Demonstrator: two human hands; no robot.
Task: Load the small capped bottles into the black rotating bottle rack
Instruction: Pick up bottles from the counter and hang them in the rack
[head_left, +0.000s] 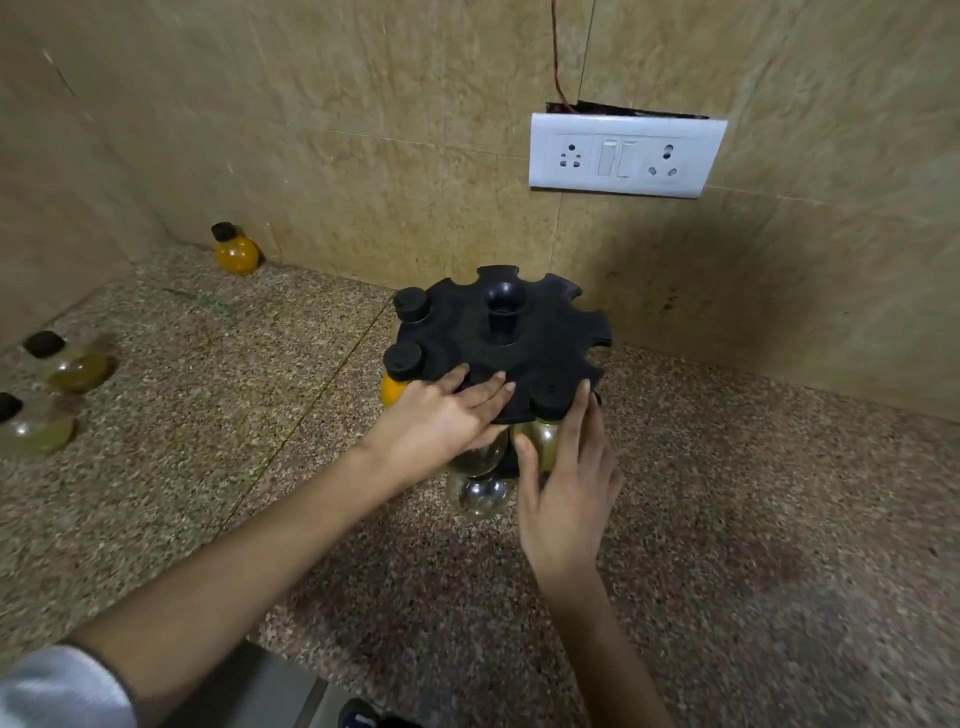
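The black rotating rack (540, 338) stands on the granite counter, with a knob in the middle of its notched top. Two black-capped bottles (410, 304) hang in its left notches. My left hand (441, 415) lies flat on the rack's front edge, fingers spread. My right hand (563, 478) grips a round bottle with olive contents (545, 439) whose black cap sits in a front notch. Clear round bottles (478, 493) hang lower at the front. Three loose bottles stand apart: an orange one (236, 252) in the far corner, two olive ones (72, 366) (36, 431) at the left.
Tiled walls close the counter at the back and left. A white switch and socket plate (623, 156) is on the back wall above the rack. The counter's front edge runs along the bottom, with a shoe (358, 714) below.
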